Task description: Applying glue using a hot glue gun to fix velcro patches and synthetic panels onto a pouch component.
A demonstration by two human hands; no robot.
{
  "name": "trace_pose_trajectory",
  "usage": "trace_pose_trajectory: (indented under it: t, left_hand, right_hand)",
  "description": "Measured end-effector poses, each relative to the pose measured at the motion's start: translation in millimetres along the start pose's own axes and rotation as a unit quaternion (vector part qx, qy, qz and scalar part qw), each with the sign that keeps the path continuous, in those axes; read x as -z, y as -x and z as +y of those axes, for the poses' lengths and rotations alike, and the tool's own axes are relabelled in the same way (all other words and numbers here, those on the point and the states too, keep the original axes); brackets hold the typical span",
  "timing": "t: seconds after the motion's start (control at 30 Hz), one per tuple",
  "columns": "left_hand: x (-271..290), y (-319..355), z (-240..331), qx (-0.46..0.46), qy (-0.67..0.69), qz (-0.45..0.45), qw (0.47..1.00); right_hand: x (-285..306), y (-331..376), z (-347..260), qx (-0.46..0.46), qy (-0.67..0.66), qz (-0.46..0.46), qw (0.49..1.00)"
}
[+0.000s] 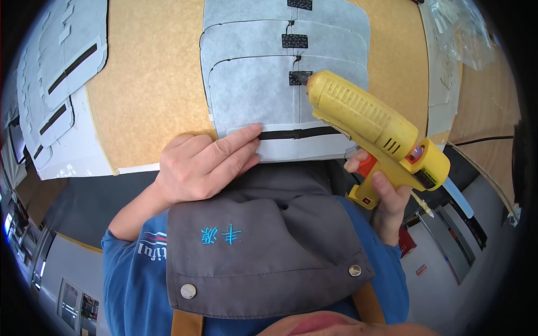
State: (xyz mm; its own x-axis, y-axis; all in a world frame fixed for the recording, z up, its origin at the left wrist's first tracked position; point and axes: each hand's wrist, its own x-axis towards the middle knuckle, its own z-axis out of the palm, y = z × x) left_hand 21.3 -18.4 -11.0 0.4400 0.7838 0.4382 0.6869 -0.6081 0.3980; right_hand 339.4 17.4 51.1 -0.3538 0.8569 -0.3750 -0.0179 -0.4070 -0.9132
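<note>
My right hand (390,200) grips a yellow glue gun (364,109) by its handle, a finger at the orange trigger. The gun's dark nozzle tip is at a speckled black patch (295,78) on the nearest pale grey sheet panel (252,92); whether it touches I cannot tell. A whitish stick (459,199) juts from the gun's back end. My left hand (202,165) lies at the panel's near edge with its fingers stretched out. Its fingertips rest by the left end of a black strip (319,133) that runs across the panel.
Similar panels (246,42) overlap behind the nearest one, each with a black patch. More grey panels with black strips (73,70) lie at the left on the brown board (151,73). Clear plastic bags (459,28) sit at the far right, above a dark cord (487,139).
</note>
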Motion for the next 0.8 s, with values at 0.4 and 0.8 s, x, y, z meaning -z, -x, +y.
trace_pose_trajectory:
  t: [0.4,0.8]
  left_hand:
    - [-1.1,-1.3,-0.6,-0.002,0.006,0.000,1.000]
    - [0.2,-0.2,-1.9,0.001,0.007,-0.002,1.000]
  right_hand:
    - [2.0,4.9,1.2,0.000,-0.003,0.009,1.000]
    - [14.6,7.6,4.2,0.005,0.009,0.035,0.999]
